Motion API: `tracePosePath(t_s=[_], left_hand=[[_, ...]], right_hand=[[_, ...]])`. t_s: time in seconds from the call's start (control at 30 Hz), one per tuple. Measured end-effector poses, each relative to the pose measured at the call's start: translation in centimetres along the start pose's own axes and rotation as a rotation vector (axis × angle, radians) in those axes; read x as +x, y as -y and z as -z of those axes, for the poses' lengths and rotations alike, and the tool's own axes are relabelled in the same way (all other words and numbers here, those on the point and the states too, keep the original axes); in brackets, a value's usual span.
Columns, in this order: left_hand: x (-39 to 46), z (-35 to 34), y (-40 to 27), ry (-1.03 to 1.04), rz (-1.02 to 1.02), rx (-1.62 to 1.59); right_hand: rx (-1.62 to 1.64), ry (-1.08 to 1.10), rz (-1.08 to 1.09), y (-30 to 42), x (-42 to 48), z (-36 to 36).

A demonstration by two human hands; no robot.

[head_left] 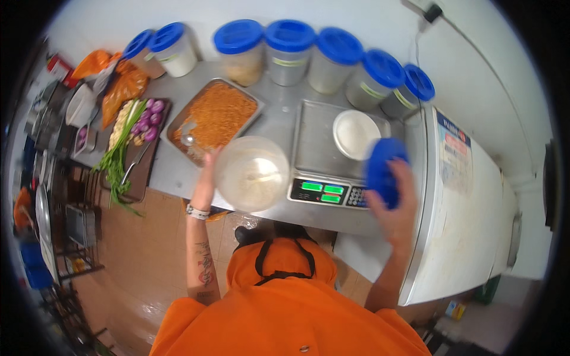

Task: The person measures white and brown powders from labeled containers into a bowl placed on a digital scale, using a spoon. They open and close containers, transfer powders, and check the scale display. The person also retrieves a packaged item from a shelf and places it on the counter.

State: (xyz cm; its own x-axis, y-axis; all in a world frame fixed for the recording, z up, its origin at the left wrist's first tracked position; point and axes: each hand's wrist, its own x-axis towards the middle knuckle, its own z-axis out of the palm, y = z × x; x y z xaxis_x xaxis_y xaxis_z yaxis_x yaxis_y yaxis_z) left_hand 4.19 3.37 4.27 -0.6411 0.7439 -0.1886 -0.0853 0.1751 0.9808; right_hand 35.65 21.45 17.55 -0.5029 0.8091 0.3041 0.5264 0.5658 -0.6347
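Observation:
My left hand [208, 173] rests against the left side of an uncovered, translucent plastic container [252, 174] near the table's front edge; pale contents show inside. My right hand [396, 200] grips a blue plastic lid [384, 171], blurred and tilted, over the right end of a digital scale [318, 191]. On the scale's metal platform [314, 133] stands a white bowl [356, 135], its contents pale. Left of the container lies a metal tray [171, 133] of orange-brown shredded or crumbly food [218, 111], with a metal spoon or scoop [189, 139] in it.
Several blue-lidded containers [289, 58] line the wall. A dark cutting board [153, 167] holds red onions [151, 118], green onions [119, 155], pale chopped pieces and a knife [136, 162]. Orange plastic bags [127, 84] lie behind it. A white appliance [463, 213] borders the table at right.

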Motion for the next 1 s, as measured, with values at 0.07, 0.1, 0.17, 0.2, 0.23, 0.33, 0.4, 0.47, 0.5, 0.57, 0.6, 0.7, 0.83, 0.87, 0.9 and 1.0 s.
tracePosePath(t_s=[0.07, 0.1, 0.17, 0.2, 0.23, 0.33, 0.4, 0.47, 0.5, 0.57, 0.6, 0.7, 0.83, 0.87, 0.9, 1.0], left_hand=[[-2.0, 0.8, -0.1, -0.007, 0.118, -0.038], [-2.8, 2.0, 1.4, -0.027, 0.161, -0.074], [-5.7, 3.2, 4.1, -0.122, 0.126, -0.016], [-7.5, 4.0, 5.2, -0.13, 0.132, 0.102], [-9.8, 4.4, 6.5, -0.166, 0.095, 0.086], [-16.3, 6.6, 13.6, -0.204, 0.341, 0.042], [-20.5, 7.8, 16.7, -0.199, 0.465, 0.145], [-23.5, 8.9, 18.6, -0.205, 0.469, 0.152], [-24.2, 9.5, 19.5, -0.21, 0.489, 0.153], [-24.3, 10.7, 20.6, -0.212, 0.527, 0.157], [-23.5, 11.1, 20.0, -0.21, 0.472, 0.224], [-20.3, 11.2, 13.1, -0.084, 0.348, 0.416], [-15.8, 9.1, 8.0, 0.192, 0.105, 0.46], [-14.9, 8.2, 7.2, 0.248, 0.151, 0.361], [-14.0, 7.2, 5.7, 0.304, 0.2, 0.26], [-12.1, 4.0, 4.0, 0.2, 0.018, 0.062]], right_hand=[[0.007, 0.272, 0.267, 3.7, 1.2, -5.2], [-0.005, 0.329, 0.399, 5.3, 1.3, -7.6], [-0.011, 0.417, 0.528, 7.3, 1.2, -11.1], [-0.024, 0.442, 0.571, 7.9, 0.9, -12.6], [-0.029, 0.464, 0.628, 8.9, 1.0, -13.9], [0.011, 0.493, 0.623, 10.9, 0.3, -15.1], [0.017, 0.539, 0.519, 11.3, 0.3, -15.5], [0.014, 0.418, 0.445, 10.7, 0.8, -15.8], [0.02, 0.349, 0.402, 10.3, 1.3, -16.3], [-0.133, 0.161, 0.444, 9.7, 3.2, -17.0], [-0.21, 0.075, 0.46, 9.3, 3.9, -17.6], [-0.101, 0.357, 0.093, 7.1, 5.0, -19.8], [-0.115, 0.362, 0.059, 6.9, 5.0, -19.9], [-0.159, 0.368, -0.005, 7.0, 4.6, -19.4], [-0.202, 0.376, -0.07, 7.1, 4.1, -18.9], [-0.38, 0.547, -0.19, 7.6, 2.9, -17.1]])
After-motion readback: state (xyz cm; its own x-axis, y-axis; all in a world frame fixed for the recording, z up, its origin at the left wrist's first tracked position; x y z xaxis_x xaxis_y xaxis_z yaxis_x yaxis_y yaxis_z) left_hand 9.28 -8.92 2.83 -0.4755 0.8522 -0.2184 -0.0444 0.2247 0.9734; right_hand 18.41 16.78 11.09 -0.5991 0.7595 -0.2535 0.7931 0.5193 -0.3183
